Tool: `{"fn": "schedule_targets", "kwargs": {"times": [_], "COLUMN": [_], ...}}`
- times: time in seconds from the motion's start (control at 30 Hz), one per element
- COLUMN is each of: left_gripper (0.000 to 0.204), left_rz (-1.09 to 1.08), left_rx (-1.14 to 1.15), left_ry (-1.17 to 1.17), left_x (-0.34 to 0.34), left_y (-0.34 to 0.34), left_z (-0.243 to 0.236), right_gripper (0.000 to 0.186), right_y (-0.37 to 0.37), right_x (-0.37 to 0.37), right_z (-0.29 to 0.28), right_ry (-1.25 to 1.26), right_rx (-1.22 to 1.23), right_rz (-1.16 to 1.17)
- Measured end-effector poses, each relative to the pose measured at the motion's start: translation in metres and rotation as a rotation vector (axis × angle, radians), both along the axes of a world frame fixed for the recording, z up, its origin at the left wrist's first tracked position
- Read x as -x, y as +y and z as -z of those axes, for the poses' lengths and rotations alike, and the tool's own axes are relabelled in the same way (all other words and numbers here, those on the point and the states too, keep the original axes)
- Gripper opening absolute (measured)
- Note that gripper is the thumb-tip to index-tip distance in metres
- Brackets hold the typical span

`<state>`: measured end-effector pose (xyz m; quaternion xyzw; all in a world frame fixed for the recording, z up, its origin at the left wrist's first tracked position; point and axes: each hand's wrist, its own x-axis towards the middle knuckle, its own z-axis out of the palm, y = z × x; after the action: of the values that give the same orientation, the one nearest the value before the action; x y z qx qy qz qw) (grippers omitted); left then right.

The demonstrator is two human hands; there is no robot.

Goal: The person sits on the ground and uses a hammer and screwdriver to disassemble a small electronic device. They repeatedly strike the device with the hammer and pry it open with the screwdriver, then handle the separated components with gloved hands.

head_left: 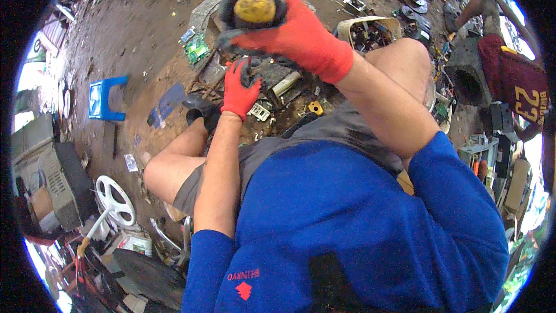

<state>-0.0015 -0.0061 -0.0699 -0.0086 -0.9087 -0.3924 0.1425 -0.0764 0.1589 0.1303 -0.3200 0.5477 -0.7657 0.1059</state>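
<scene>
My right hand (pixel 307 35), in a red glove with a dark palm, is raised close to the view. Its fingers wrap round a thick tool handle whose rounded yellow end (pixel 255 7) faces me; the rest of the tool is hidden. Lower down, my left hand (pixel 238 91), gloved alike, reaches over the work spot between my legs. Its fingers bend round something dark that I cannot make out, partly covered by the right hand. Beside it lie a pale metal cylinder (pixel 285 83), a small whitish metal part (pixel 259 111) and a yellow piece (pixel 315 108).
A green circuit board (pixel 197 50) lies beyond my left hand. A cream bin (pixel 370 21) of scrap stands at the far right. On the left are a blue stool (pixel 106 98) and a white wheel-shaped part (pixel 116 200). Another person in a maroon shirt (pixel 509 81) is at the right.
</scene>
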Motion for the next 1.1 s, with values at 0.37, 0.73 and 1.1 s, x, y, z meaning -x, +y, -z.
{"fn": "schedule_targets", "kwargs": {"times": [0.37,0.73,1.1], "left_gripper": [0.048,0.03,0.02], "left_rz": [-0.051,-0.158,-0.127], "left_rx": [0.04,-0.092,-0.217], "left_ry": [-0.121,0.12,0.181], "left_x": [0.01,0.018,0.025], "left_y": [-0.01,0.007,0.023], "left_z": [0.005,0.013,-0.011], "right_gripper": [0.052,0.052,0.053], "right_y": [-0.018,-0.015,0.057], "right_x": [0.0,0.014,0.023], "right_z": [-0.007,-0.001,0.153], "right_ry": [0.02,0.039,0.594], "right_rx": [-0.136,-0.051,-1.577], "right_rz": [-0.034,-0.188,0.141]}}
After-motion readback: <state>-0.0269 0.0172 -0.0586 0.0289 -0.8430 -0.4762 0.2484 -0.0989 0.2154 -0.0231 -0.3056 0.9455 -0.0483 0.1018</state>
